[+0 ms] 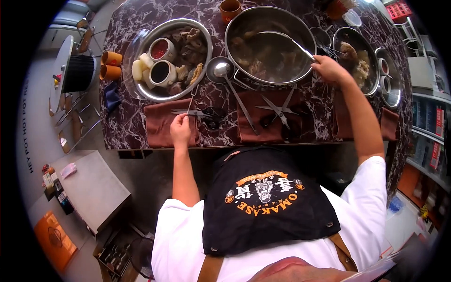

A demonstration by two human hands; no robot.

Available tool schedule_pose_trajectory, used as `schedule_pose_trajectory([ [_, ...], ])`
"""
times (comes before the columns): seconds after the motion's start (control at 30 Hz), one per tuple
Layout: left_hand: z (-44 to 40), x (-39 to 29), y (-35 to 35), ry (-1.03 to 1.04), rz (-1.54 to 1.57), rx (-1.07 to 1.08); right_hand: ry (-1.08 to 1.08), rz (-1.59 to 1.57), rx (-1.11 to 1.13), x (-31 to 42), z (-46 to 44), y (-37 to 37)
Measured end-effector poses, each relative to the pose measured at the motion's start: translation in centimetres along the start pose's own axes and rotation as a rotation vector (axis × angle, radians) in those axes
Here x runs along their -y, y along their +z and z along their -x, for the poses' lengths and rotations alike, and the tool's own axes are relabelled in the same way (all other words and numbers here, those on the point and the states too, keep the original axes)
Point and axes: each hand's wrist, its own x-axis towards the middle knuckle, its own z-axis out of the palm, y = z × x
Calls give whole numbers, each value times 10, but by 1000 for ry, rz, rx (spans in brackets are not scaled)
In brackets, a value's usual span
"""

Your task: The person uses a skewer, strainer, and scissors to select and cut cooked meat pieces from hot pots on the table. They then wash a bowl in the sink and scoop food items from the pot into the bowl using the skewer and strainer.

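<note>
My left hand (181, 129) pinches a thin metal tool with a twisted handle (192, 97). Its upper end reaches the rim of an oval metal tray (206, 35) of meat pieces, pale chunks and two sauce cups. My right hand (331, 70) grips the silver handle of a long metal utensil (303, 48), whose curved far part lies over the large metal pot (229, 35) of broth and meat. Its working end is not clear. Between my hands a ladle (221, 70) rests near the pot.
Scissors (281, 110) and more scissors (213, 115) lie on brown cloths (157, 129) along the table's front edge. At right stands a metal pan of food (336, 40). Orange cups (110, 72) stand at left, and a brown cup (230, 9) behind the pot.
</note>
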Motion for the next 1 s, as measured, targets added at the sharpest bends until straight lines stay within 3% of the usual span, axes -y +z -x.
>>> schedule_pose_trajectory([
  [0.07, 17, -39, 16, -69, 68, -3, 42, -14, 35, 6, 5, -23],
  [0.13, 18, -35, 30, -82, 204, 6, 68, -45, 102, 0, -1, -42],
  [0.27, 24, -58, 48, -58, 181, -3, 48, -117, 169, -19, -11, -60],
  [0.33, 27, -92, 55, 31, 26, -19, 43, -134, 192, -24, -9, -66],
  [0.4, 17, -113, 61, -42, -68, 2, -5, -82, 197, -27, -8, -70],
  [0.47, 3, -138, 81, 346, -365, -10, -9, -113, 204, -28, -5, -65],
  [0.6, -41, -182, 146, 409, -706, 122, 22, -174, 186, -32, -8, -54],
  [0.67, -58, -203, 188, 274, -855, 280, 51, -214, 179, -32, -5, -50],
  [0.83, -81, -190, 259, 164, -574, 259, -25, -313, 167, -50, 6, -38],
  [0.93, -79, -172, 263, 220, -323, 219, -59, -426, 117, -68, 15, -32],
  [1.0, -74, -166, 257, 151, -65, 286, -30, -491, 46, -65, 34, -28],
])
